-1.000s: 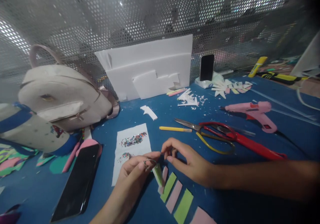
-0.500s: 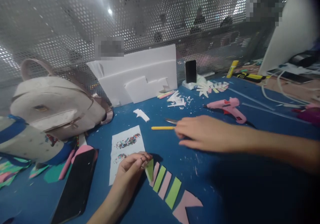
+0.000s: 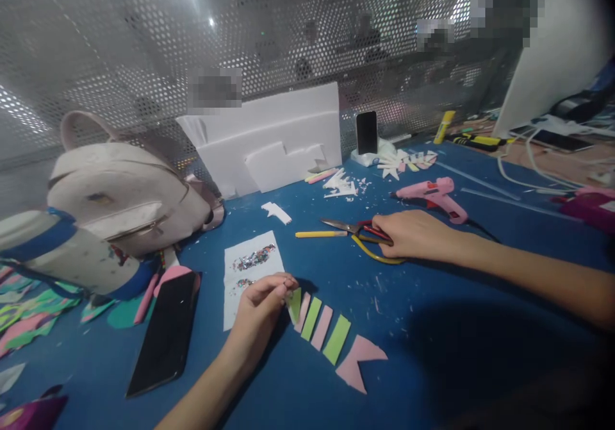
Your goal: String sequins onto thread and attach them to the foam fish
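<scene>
One yellow pen (image 3: 319, 234), glue gun (image 3: 435, 193) near scissors (image 3: 354, 229) your right hand (image 3: 404, 232) grips; your left hand (image 3: 259, 308) pinched narrow, contents unclear, beside white paper (image 3: 233, 314) and green strip (image 3: 294, 307).

Blue tabletop (image 3: 273, 395) — black phone (image 3: 163, 334), white sheet (image 3: 247, 273), yellow pen (image 3: 321, 234), pink glue gun (image 3: 430, 193), pink fishtail piece (image 3: 356, 358)

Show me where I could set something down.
Widest bare patch: near right, between the right arm and the pink tail. A slim strip lies between the near phone and left arm. It's crowded around the bottle, with backpack and scraps.
</scene>
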Demonstrator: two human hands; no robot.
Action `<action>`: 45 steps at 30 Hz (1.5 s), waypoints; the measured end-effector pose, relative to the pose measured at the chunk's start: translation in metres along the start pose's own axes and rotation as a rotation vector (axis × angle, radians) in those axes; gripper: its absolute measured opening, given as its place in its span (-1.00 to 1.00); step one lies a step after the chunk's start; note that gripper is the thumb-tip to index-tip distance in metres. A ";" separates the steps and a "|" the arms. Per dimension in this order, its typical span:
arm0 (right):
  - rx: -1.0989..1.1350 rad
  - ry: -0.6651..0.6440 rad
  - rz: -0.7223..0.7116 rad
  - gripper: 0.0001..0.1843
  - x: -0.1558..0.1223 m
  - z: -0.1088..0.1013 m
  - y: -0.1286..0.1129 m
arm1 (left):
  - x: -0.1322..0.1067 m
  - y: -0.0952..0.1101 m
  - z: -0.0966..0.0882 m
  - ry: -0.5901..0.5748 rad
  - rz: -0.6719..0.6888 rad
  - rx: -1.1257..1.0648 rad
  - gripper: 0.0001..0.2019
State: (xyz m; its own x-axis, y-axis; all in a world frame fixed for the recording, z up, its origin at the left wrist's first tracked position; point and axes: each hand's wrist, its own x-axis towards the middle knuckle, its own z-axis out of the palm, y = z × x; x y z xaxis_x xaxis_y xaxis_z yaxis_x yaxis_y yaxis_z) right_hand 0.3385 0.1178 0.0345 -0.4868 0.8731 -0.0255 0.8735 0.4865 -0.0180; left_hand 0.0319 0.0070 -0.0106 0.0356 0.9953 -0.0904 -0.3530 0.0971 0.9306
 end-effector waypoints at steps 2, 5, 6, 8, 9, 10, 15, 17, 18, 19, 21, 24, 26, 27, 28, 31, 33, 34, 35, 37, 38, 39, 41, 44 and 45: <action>-0.009 0.028 0.036 -0.89 0.000 -0.004 -0.001 | 0.000 0.000 0.000 -0.002 0.003 0.007 -0.84; 0.018 0.108 0.067 -0.80 -0.007 -0.014 -0.003 | -0.002 0.002 0.001 -0.003 0.001 0.015 -0.83; 0.065 0.149 0.050 -0.75 -0.012 -0.018 -0.005 | -0.003 0.002 0.002 -0.002 0.000 0.018 -0.83; 0.170 0.206 -0.031 -0.62 -0.023 -0.027 -0.013 | -0.003 0.002 0.002 0.003 0.000 0.021 -0.83; 0.221 0.220 -0.096 -0.56 -0.029 -0.032 -0.018 | -0.003 0.002 0.002 0.007 0.002 0.021 -0.83; 0.269 0.196 -0.169 -0.52 -0.034 -0.035 -0.024 | -0.003 0.002 0.002 0.011 0.006 0.021 -0.82; 0.874 -0.374 -0.255 -0.47 -0.054 -0.037 -0.051 | -0.001 0.000 0.003 0.012 0.015 0.025 -0.82; 1.220 -0.705 -0.331 -0.40 -0.060 -0.031 -0.060 | -0.001 0.001 0.004 0.017 0.019 0.030 -0.81; 1.308 -0.839 -0.381 -0.34 -0.063 -0.027 -0.065 | -0.002 0.001 0.004 0.020 0.020 0.033 -0.82; 1.398 -0.957 -0.396 -0.32 -0.067 -0.023 -0.070 | -0.002 0.001 0.004 0.022 0.020 0.036 -0.82; 1.593 -1.174 -0.351 -0.28 -0.074 -0.015 -0.080 | -0.003 0.002 0.004 0.024 0.020 0.042 -0.83; 1.806 -1.125 -0.077 -0.36 -0.084 0.003 -0.091 | -0.004 0.002 0.003 0.026 0.022 0.049 -0.83; 1.894 -1.131 -0.048 -0.36 -0.084 0.019 -0.096 | -0.004 0.001 0.002 0.024 0.023 0.049 -0.82; 1.931 -1.157 -0.100 -0.35 -0.082 0.027 -0.098 | -0.004 0.001 0.002 0.024 0.025 0.048 -0.82; 1.971 -1.152 -0.111 -0.34 -0.079 0.035 -0.099 | -0.003 0.000 0.002 0.023 0.028 0.044 -0.82; 2.015 -1.357 -0.305 -0.29 -0.065 0.049 -0.100 | -0.003 0.000 0.002 0.025 0.039 0.038 -0.81; 2.033 -1.388 -0.327 -0.30 -0.059 0.046 -0.100 | -0.003 0.000 0.003 0.023 0.043 0.042 -0.82; 2.027 -1.412 -0.336 -0.31 -0.057 0.041 -0.099 | -0.003 0.000 0.003 0.020 0.044 0.046 -0.82; 1.985 -1.453 -0.307 -0.33 -0.055 0.035 -0.098 | -0.003 0.000 0.002 0.017 0.044 0.050 -0.83; 1.938 -1.448 -0.204 -0.45 -0.055 0.024 -0.096 | -0.003 -0.001 0.002 0.009 0.041 0.059 -0.83; 1.938 -1.447 -0.211 -0.45 -0.054 0.021 -0.096 | -0.003 -0.001 0.001 0.003 0.039 0.064 -0.82; 1.932 -1.448 -0.211 -0.45 -0.054 0.019 -0.096 | -0.003 -0.001 0.001 -0.001 0.036 0.068 -0.82; 1.924 -1.451 -0.231 -0.44 -0.051 0.021 -0.098 | -0.003 -0.002 0.000 -0.006 0.034 0.073 -0.81; 1.916 -1.397 -0.252 -0.39 -0.047 0.031 -0.101 | -0.002 -0.003 -0.001 -0.008 0.030 0.077 -0.80; 1.914 -1.364 -0.263 -0.37 -0.046 0.034 -0.102 | -0.002 -0.003 -0.001 -0.011 0.029 0.078 -0.80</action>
State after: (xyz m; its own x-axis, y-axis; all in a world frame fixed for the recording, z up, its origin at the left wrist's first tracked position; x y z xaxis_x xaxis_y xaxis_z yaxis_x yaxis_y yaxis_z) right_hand 0.2715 0.0270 0.0031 -0.9665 -0.0775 -0.2447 0.2238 -0.7209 -0.6559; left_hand 0.0320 0.0046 -0.0140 0.0365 0.9975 -0.0599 -0.2796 0.0677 0.9577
